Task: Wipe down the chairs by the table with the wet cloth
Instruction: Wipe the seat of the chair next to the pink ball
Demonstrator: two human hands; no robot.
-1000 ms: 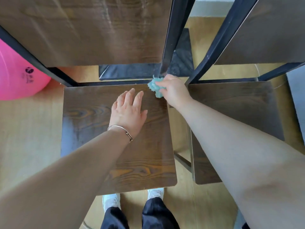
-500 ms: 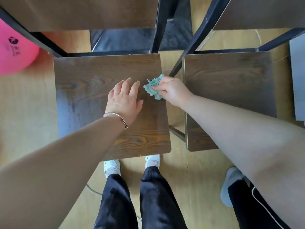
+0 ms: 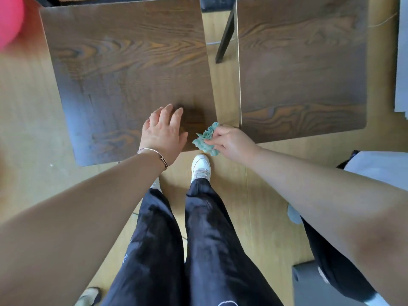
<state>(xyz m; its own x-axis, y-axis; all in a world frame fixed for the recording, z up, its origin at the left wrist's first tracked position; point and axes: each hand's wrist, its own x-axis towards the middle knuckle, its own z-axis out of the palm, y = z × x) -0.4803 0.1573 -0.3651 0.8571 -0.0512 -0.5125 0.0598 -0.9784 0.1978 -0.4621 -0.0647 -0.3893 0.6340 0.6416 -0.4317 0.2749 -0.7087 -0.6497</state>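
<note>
Two dark wood-grain chair seats stand side by side: the left seat (image 3: 123, 69) and the right seat (image 3: 302, 69). My left hand (image 3: 162, 134), with a thin bracelet at the wrist, rests flat with straight fingers on the left seat near its front edge. My right hand (image 3: 231, 143) pinches a crumpled teal cloth (image 3: 206, 140) at the left seat's front right corner, by the gap between the seats.
A black chair leg (image 3: 225, 38) shows in the gap between the seats. A pink ball (image 3: 8, 18) sits at the top left. My dark trousers and white shoe (image 3: 201, 165) are below the seats on the light wooden floor. Another person's leg (image 3: 326, 250) stands at right.
My right hand has drawn the cloth down the left seat's right edge from the back corner to the front corner. My left hand slid toward the front edge. The view tilted down.
</note>
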